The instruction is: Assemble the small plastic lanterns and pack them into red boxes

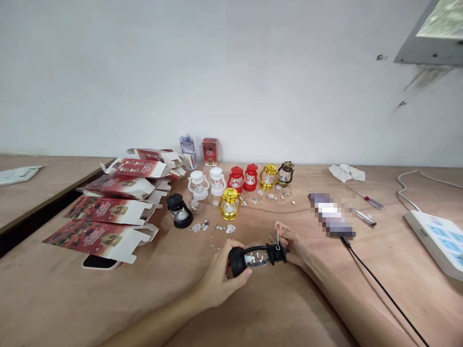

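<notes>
A small black lantern [257,257] lies on its side between my hands, just above the wooden table [275,313]. My left hand [219,279] is closed round its base. My right hand [291,243] pinches its top end and a thin wire handle [278,239] that stands up from it. Beyond my hands stand more small lanterns: a gold lantern [229,203], another black lantern [179,210], two white lanterns [207,183], two red lanterns [243,178], and a gold and a bronze one [277,175]. Loose wire handles and small parts [217,231] lie among them.
Several flattened red-and-white cartons [108,209] lie in a row at the left, over a phone [99,262]. A water bottle [188,149] and a red box [210,151] stand by the wall. To the right lie a blurred object with a black cable [379,286], screwdrivers [365,197], a cloth [346,172] and a white power strip [437,241].
</notes>
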The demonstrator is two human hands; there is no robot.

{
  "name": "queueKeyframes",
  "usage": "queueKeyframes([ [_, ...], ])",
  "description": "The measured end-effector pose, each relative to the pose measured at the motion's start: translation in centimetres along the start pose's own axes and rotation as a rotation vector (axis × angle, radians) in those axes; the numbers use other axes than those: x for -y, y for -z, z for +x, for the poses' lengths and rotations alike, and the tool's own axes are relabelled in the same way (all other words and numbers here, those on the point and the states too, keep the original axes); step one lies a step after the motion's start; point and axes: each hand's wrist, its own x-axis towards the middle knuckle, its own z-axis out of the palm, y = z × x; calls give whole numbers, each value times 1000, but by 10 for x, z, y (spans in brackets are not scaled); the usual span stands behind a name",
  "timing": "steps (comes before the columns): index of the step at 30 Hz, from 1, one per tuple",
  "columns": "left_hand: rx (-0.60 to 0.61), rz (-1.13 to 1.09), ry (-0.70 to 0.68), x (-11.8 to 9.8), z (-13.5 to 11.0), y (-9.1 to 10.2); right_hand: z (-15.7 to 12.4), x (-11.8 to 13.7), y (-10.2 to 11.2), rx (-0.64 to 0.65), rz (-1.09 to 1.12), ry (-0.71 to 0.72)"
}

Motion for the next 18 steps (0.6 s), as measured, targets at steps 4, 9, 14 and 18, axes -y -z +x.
queueKeyframes([
  [4,5,-39,42,5,-1,-4,0,3,-2,16,16,35],
  [9,-24,-134,97,5,-5,-10,0,3,-2,7,3,67],
  [14,-69,-143,155,4,-6,-14,2,3,1,1,-16,86],
  [18,-122,-136,194,0,-5,-18,5,2,1,-31,-13,96],
])
